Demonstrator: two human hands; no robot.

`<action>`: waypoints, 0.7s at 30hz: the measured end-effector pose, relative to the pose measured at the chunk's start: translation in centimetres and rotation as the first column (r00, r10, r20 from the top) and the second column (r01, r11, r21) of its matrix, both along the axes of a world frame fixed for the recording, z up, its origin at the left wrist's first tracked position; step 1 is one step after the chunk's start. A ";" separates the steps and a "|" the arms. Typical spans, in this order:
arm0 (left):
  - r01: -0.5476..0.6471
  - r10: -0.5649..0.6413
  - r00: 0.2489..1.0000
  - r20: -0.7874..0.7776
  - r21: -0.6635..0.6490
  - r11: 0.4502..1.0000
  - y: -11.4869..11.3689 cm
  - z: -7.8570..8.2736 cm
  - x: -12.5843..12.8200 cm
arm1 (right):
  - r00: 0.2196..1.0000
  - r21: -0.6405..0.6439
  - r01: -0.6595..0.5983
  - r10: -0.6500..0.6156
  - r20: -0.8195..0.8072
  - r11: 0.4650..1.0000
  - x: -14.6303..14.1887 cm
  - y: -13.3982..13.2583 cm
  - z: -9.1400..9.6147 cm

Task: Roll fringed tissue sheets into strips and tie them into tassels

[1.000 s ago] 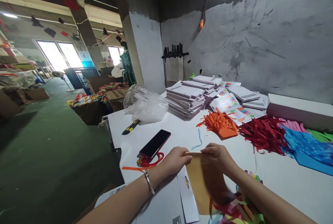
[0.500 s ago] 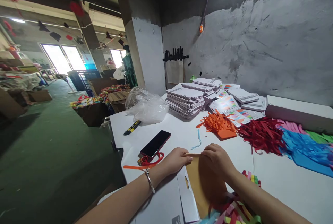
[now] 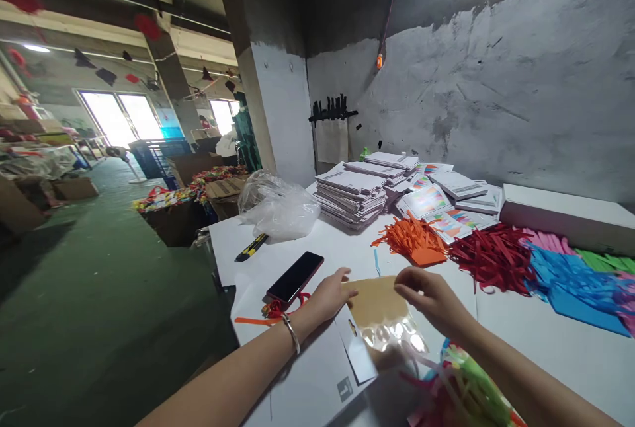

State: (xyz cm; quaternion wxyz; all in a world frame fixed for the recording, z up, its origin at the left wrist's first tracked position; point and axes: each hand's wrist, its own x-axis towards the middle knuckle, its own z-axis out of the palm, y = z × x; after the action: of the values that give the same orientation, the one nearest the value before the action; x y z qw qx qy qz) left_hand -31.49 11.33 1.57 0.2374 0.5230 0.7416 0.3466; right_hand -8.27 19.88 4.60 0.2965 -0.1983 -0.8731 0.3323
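A tan sheet (image 3: 374,298) with shiny clear round shapes along its lower part lies in front of me. My left hand (image 3: 333,295) is at its upper left corner, fingers apart, the thumb touching or just over the edge. At the upper right corner is my right hand (image 3: 427,293), its fingers curved with a gap showing between them; nothing can be seen in it. Under the sheet's left side lies a white card sleeve (image 3: 317,354) with a hang-hole flap. A blurred bunch of colourful paper strips (image 3: 466,381) is below my right forearm.
Left of my hands are a phone (image 3: 296,276), a yellow-black cutter knife (image 3: 251,248) and clear plastic bags (image 3: 280,205). Stacked white packets (image 3: 352,192) stand behind. Orange tassels (image 3: 414,238), dark red tassels (image 3: 493,256) and blue tassels (image 3: 570,275) lie to the right.
The sheet was bent up between both hands; now it lies flatter, its shiny round shapes showing. My left fingers have loosened, and my right hand has shifted slightly right. The colourful strips have moved.
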 end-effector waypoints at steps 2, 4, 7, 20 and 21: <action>-0.048 0.051 0.998 -0.033 0.085 0.995 -0.6 1.7 0.6 | 1.000 -0.103 0.015 -0.017 -0.015 0.995 1.0 -1.5 1.1; -0.057 0.069 0.996 -0.059 0.174 0.983 -1.6 4.0 1.7 | 0.999 -0.208 0.030 -0.036 -0.024 0.978 1.6 -3.8 1.3; -0.015 0.043 0.995 -0.088 0.293 0.956 -4.2 8.1 4.0 | 0.999 -0.275 -0.003 -0.009 -0.042 0.962 2.0 -7.7 0.6; 0.275 -0.373 0.868 0.329 0.308 0.911 -15.7 11.2 14.2 | 0.941 0.125 0.176 -0.129 -0.313 0.976 15.0 -17.0 7.4; 0.270 -0.377 0.855 0.356 0.316 0.910 -15.9 10.9 15.3 | 0.966 0.082 0.075 -0.052 -0.253 0.994 16.0 -17.7 7.6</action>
State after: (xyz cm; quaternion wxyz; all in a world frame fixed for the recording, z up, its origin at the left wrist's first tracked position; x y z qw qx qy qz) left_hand -16.23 -4.56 12.52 0.3734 0.5829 0.5249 0.4952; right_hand 7.70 2.16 12.20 0.4234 -0.1689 -0.8362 0.3051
